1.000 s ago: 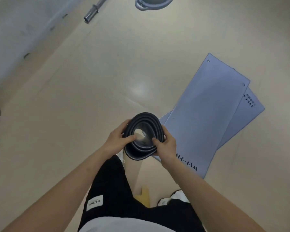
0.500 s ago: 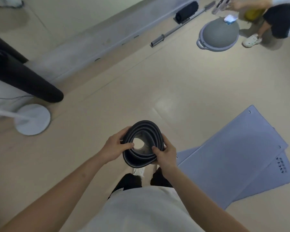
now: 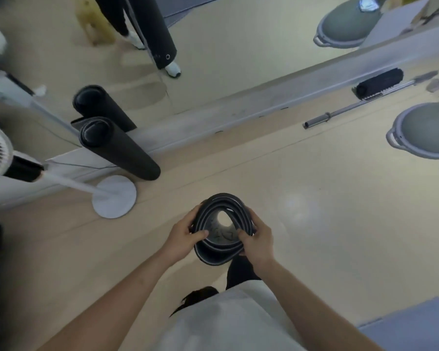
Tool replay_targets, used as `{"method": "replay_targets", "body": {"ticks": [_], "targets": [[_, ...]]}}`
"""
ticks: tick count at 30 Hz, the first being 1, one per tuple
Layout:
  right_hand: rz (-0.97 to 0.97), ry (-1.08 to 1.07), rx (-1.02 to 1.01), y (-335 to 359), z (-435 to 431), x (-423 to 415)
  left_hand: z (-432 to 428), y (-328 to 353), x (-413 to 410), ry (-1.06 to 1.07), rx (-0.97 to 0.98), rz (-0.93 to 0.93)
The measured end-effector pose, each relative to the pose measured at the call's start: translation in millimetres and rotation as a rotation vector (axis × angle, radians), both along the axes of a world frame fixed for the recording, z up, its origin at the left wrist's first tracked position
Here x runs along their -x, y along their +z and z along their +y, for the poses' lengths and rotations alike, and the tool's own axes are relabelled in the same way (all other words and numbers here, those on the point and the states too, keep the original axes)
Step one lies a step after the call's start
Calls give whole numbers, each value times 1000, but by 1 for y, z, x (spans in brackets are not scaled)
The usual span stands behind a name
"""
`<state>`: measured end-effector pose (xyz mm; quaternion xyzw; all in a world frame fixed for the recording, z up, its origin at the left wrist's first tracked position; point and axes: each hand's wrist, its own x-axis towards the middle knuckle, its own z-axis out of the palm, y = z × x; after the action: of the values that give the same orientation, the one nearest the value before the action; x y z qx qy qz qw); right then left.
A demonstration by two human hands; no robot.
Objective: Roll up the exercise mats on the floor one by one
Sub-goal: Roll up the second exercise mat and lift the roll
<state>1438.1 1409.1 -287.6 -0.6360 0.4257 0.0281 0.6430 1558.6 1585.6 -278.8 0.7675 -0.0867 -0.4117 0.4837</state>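
White top, black pants

Two bare arms, no sleeves down to left hand (image 3: pixel 185 233) or right hand (image 3: pixel 257 240). Nothing on wrists.

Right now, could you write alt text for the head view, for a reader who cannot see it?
The left hand and right hand hold a rolled dark mat upright, seen end-on. Another rolled mat leans at the mirror wall, beside a white fan stand.

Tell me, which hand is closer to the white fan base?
Left. The left hand grips the rolled mat on the side toward the fan base; the right hand grips its far side.
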Motion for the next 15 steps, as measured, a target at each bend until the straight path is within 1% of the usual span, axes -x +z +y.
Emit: {"method": "replay_targets", "body": {"ticks": [3,8,11,15], "targets": [[10,101,-16,-4,-16,-66,-3,-5,-50,71,-24,-6],[30,266,19,1,-24,-178,7,-16,-130,211,-54,9],[41,285,10,1,-16,-239,16,-28,-182,260,-64,1],[86,247,20,-11,7,-317,31,-50,-259,312,-62,-14]]}}
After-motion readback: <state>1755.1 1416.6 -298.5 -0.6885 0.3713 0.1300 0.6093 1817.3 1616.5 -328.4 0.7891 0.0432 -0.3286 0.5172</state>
